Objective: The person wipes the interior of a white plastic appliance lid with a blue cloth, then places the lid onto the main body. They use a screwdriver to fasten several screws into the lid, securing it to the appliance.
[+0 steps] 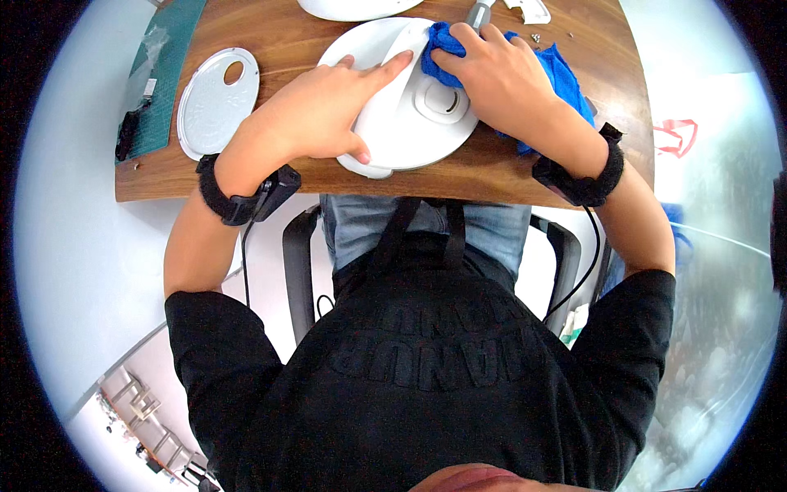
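Observation:
A white round plastic housing (410, 135) with a raised part and a small ringed recess lies near the table's front edge. My left hand (328, 107) holds it from the left, thumb at the near rim and index finger stretched across the raised part. In my right hand (504, 78) a bunched blue cloth (443, 53) is pinched against the far right of the housing. More of the blue cloth, or a second one, shows under and to the right of that hand. Both wrists wear black straps with small dark boxes.
On the wooden table (287, 33), a flat white oval cover (217, 107) with a hole lies left, beside a green mat (168, 74). Another white rounded part (361, 6) is at the far edge. A grey-handled tool (480, 13), small screws (536, 38) and a white piece (531, 10) lie far right.

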`<state>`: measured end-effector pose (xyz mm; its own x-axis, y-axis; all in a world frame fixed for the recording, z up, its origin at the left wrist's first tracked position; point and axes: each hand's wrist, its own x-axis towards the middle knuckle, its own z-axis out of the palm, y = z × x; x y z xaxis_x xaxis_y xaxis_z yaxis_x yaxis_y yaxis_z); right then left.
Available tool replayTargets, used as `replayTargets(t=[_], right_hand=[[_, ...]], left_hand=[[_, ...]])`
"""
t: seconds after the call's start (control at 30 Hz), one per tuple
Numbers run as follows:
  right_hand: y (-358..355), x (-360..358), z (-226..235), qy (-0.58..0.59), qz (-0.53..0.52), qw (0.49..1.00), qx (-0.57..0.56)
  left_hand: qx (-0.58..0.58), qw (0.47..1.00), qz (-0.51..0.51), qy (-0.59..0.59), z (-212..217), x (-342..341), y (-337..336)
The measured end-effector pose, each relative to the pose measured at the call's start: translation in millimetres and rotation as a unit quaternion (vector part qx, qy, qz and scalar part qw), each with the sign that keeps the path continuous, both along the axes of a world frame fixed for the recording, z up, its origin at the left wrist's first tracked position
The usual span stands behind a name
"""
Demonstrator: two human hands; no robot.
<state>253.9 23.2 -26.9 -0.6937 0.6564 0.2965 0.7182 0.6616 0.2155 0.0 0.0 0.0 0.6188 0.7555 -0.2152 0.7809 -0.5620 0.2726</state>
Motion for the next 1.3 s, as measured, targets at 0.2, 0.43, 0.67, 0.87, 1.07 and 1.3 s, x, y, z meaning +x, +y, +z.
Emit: replayTargets(t=[0.2, 0.43, 0.67, 0.87, 1.07, 1.3], right_hand=[[-7, -13, 2, 0.011, 0.031, 0.999, 0.028], [-23, -21, 4, 0.025, 0.039, 0.999, -0.006], [-42, -26, 8, 0.030, 0.102, 0.994, -0.039], [-46, -19, 16, 0.013, 0.153, 0.985, -0.072], [-44, -16, 17, 0.021, 0.166, 0.980, -0.109], [-38, -16, 10, 0.041, 0.113, 0.990, -0.070]], left_hand=[[-0.002, 1.000, 0.003, -0.006, 2, -1, 6], [-0.012, 1.000, 0.006, -0.006, 1, -3, 8], [0.034, 0.999, -0.009, -0.012, -3, -5, 6], [0.029, 1.000, -0.003, -0.006, -3, -5, 7], [0.008, 1.000, 0.009, 0.002, -2, -2, 6], [0.027, 0.999, 0.013, 0.019, -1, -1, 4]])
